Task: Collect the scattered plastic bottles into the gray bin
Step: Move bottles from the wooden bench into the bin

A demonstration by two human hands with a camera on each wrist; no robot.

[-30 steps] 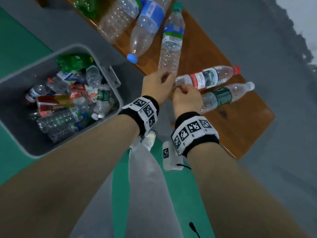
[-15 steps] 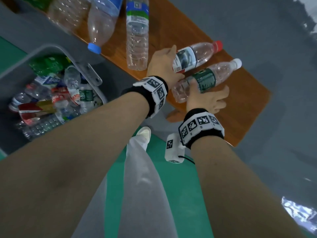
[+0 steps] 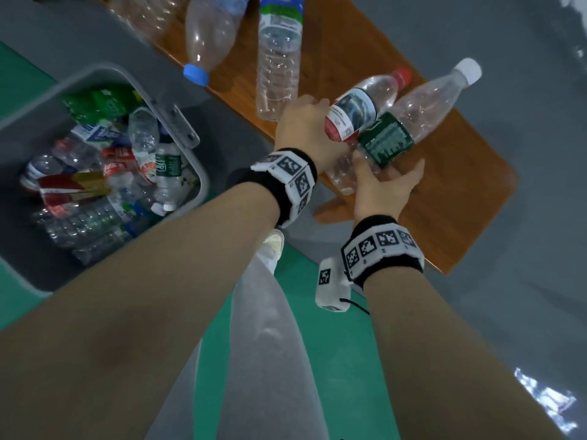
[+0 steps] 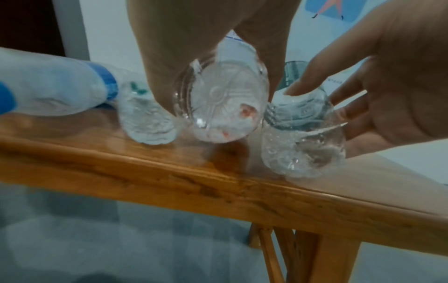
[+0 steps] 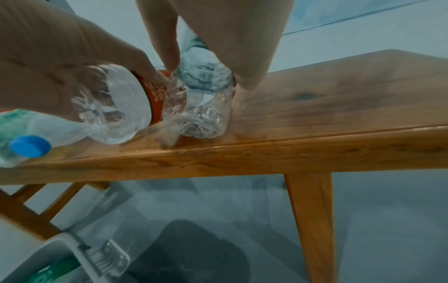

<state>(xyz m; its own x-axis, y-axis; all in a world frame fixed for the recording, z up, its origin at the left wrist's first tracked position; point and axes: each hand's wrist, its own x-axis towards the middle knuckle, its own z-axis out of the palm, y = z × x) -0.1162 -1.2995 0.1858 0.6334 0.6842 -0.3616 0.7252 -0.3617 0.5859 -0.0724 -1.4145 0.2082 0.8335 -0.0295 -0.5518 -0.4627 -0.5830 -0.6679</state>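
Now | left hand point(image 3: 305, 128) grips ribbed red-label bottle point(image 3: 352, 117) | right hand point(image 3: 384, 185) grips clear green-label bottle point(image 3: 409, 122)

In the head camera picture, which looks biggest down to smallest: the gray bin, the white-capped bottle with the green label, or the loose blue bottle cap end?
1. Gray plastic bin.
2. White-capped clear bottle with green label, gripped by the right hand.
3. Blue cap on the clear bottle lying on the wooden bench.
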